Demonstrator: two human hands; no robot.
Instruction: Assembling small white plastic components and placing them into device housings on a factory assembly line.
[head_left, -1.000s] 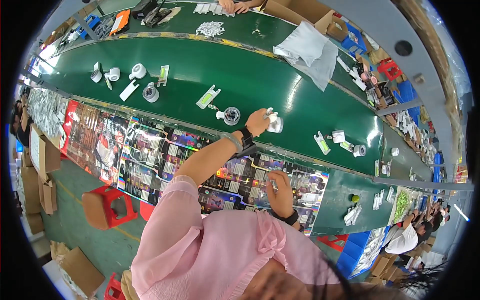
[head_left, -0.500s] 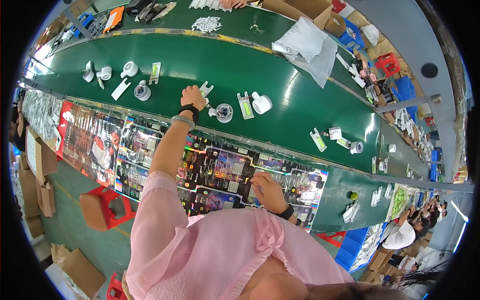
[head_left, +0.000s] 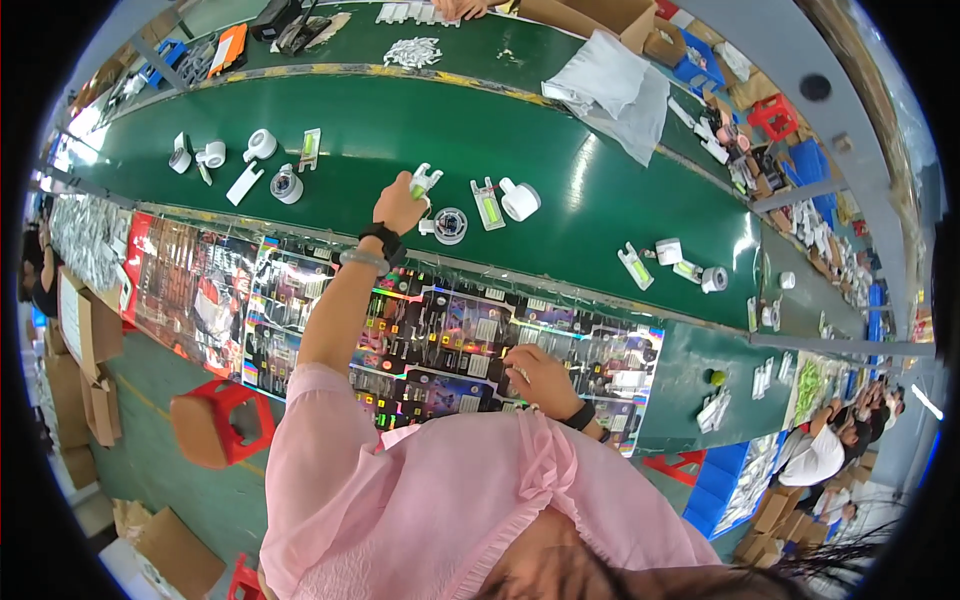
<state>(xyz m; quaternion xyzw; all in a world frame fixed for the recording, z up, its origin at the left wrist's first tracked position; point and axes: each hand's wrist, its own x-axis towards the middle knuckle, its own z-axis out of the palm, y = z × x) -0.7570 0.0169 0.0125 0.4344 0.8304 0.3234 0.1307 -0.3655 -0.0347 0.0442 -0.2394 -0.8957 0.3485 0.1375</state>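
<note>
My left hand reaches over the green conveyor belt, its fingers pinching a white forked plastic piece with a yellow-green insert. Just right of it lies a round white unit whose open face shows dark inner parts and wires. Farther right are another forked piece and a white round head, lying side by side. Close to my body, my right hand is above the printed sheets with its fingers curled inward. Whether anything small is inside those fingers is hidden.
Glossy printed sheets cover the near ledge. More white units lie at left on the belt, others at right. White bags hang over the far rail. A red stool stands lower left. Another person's hands show at the top.
My left hand has moved slightly right and has taken hold of the forked piece, which is now tilted and shifted right. My right hand stays nearly in place.
</note>
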